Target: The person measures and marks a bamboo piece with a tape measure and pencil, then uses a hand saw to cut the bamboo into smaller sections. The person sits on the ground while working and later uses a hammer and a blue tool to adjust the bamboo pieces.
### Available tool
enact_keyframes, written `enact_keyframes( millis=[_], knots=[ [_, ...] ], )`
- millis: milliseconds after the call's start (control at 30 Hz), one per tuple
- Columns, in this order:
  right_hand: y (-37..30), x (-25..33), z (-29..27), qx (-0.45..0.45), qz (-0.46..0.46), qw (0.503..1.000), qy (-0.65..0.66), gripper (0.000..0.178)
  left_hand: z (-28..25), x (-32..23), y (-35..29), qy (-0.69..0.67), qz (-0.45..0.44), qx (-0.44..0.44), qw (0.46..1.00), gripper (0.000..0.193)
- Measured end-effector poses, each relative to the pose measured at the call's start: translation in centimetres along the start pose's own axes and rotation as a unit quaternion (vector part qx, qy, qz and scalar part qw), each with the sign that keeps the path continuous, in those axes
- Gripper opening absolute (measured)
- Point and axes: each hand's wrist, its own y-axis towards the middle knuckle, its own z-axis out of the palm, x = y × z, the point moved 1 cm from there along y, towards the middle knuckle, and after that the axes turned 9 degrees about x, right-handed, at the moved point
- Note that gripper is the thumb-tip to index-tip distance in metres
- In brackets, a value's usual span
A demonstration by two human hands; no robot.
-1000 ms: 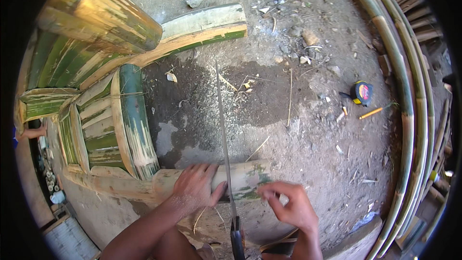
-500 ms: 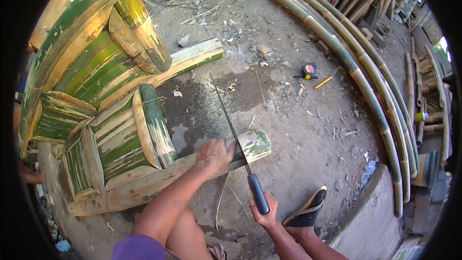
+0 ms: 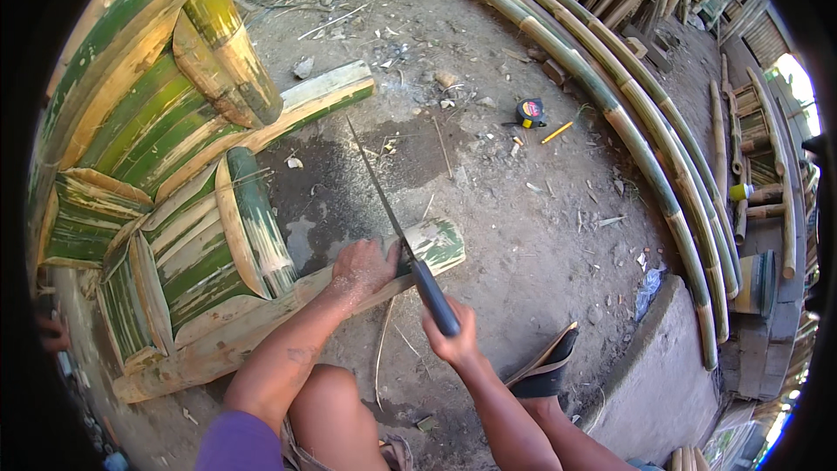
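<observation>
My left hand (image 3: 364, 268) is closed over a thick green-and-tan bamboo pole (image 3: 301, 292), with pale sawdust on its skin. Just right of that hand, a hand saw (image 3: 377, 181) lies across the pole close to its free end. My right hand (image 3: 453, 337) grips the saw's dark handle, which sits on the near side of the pole. The narrow blade points away and to the left, over a dark wet patch of ground. How deep the blade sits in the bamboo is hard to see. The pole forms part of a bamboo frame with split-bamboo slats (image 3: 196, 244).
A tape measure (image 3: 529, 112) and a yellow pencil (image 3: 556, 132) lie on the dirt. Long bamboo poles (image 3: 641, 135) curve along the right, beside a low concrete ledge (image 3: 654, 375). My sandalled foot (image 3: 545, 366) stands near the saw. At the left edge, another person's hand (image 3: 54, 334) shows.
My right hand has pushed the saw forward, so its handle is now closer to the pole. My left hand stays on the bamboo. The whole view has shifted slightly.
</observation>
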Motion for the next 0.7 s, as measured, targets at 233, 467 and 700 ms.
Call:
enact_keyframes(
  millis=[233, 467, 700],
  knots=[
    [-15.2, 5.4, -5.1, 0.013, 0.033, 0.996, -0.078, 0.021, -0.3, 0.1, -0.1, 0.009, 0.004, 0.016, 1.0, 0.059],
    [0.3, -4.2, 0.0, -0.02, -0.012, 0.999, -0.025, 0.02, -0.1, 0.2, -0.3, 0.006, 0.008, -0.017, 1.0, 0.06],
    [-13.5, 3.2, -4.2, 0.006, -0.012, 0.991, -0.132, 0.018, -1.0, 0.1, -0.5, -0.02, 0.004, 0.04, 0.999, 0.06]
  ],
)
